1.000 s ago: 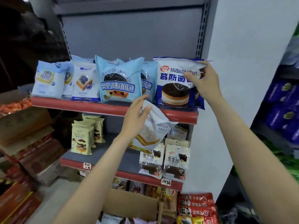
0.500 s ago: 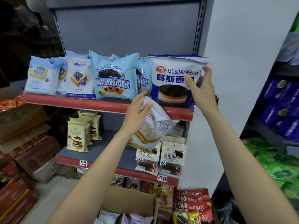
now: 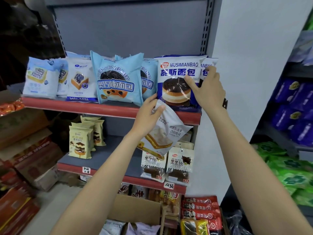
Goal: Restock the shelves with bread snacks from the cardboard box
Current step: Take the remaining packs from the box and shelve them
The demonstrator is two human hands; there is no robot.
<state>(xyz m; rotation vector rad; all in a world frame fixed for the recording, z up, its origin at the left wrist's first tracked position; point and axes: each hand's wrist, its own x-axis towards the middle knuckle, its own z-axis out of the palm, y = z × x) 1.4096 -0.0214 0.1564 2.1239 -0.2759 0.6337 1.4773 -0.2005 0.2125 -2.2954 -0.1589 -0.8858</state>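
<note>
- The white sandwich packet (image 3: pixel 165 133) hangs tilted just below the red edge of the top shelf (image 3: pixel 81 108), in front of the lower shelf.
- The left hand (image 3: pixel 149 114) pinches the packet's upper corner, fingers and thumb closed on it.
- The right hand (image 3: pixel 205 87) rests on the mousse bread bag (image 3: pixel 176 82) at the right end of the top shelf, thumb on its front and fingers reaching round its right edge, where a second like bag stands behind.
- The cardboard box (image 3: pixel 135 211) sits well below the top shelf, with more packets inside.
- Judged step: tidying the row while a packet waits for its place. Next, the right hand needs to clear a gap, then the left can set the packet down upright.
</note>
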